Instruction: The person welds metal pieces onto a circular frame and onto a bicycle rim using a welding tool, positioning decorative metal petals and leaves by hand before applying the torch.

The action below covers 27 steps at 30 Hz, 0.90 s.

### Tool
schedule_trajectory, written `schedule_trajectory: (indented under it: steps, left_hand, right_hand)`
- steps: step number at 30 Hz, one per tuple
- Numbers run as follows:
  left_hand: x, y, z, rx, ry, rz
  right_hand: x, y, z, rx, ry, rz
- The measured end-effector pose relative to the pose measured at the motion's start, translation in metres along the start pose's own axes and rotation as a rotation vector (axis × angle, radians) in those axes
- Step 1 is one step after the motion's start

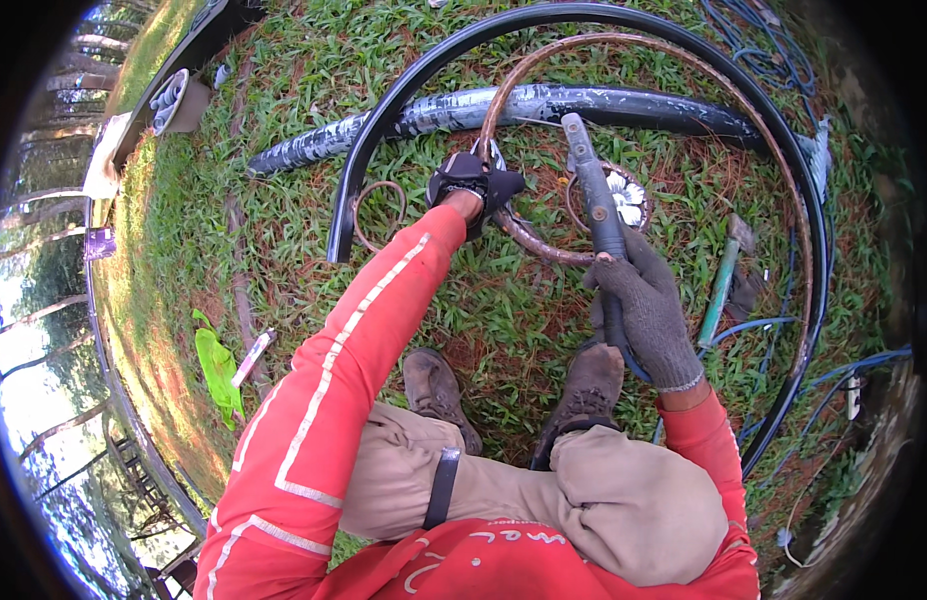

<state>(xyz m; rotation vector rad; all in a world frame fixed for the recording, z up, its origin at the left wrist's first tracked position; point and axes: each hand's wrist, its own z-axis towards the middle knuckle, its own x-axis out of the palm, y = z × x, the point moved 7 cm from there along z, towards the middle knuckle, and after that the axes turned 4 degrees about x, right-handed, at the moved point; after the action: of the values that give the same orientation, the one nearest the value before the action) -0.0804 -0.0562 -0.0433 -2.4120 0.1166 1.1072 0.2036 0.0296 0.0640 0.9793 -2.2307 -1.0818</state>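
In my right hand [649, 310], in a grey knit glove, is a dark electrode holder [596, 185], its jaw end pointing away from me. A thin rod [539, 122] sticks out leftward from that jaw. My left hand [471, 190], in a black glove, is closed around the rusty curved metal bar [501, 95] at its left side; the fingertips are mostly hidden. The bar sweeps in a wide curve to the right. Outside it runs a black curved pipe [384, 110]. A thick pipe [439, 112] with flaking paint lies across behind both.
Small rusty rings lie on the grass, one on the left [404, 205] and one around a white object [627, 198]. A green-handled hammer [722, 285] lies at right, near blue cables [854, 365]. Far left are a bucket [184, 105] and a bright green cloth [217, 370]. My boots [439, 390] stand close by.
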Motion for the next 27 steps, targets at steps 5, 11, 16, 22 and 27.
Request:
schedule_trajectory:
  steps: [5,11,16,22,27]
  left_hand:
    - [-0.004,-0.005,-0.007,0.019,-0.022,0.007]
    - [-0.009,-0.013,-0.012,0.037,-0.017,-0.009]
    - [-0.007,-0.013,-0.011,0.028,0.003,-0.015]
    - [0.003,0.003,0.004,0.019,-0.036,-0.012]
    - [0.01,0.007,0.013,0.03,-0.054,-0.018]
  right_hand:
    - [0.016,0.004,0.006,0.073,0.056,-0.057]
    - [0.022,0.003,0.01,0.076,0.038,-0.114]
    - [0.017,-0.004,0.015,0.049,0.029,-0.141]
    - [0.021,-0.002,0.015,0.066,0.056,-0.147]
    - [0.017,-0.01,0.016,0.083,0.034,-0.109]
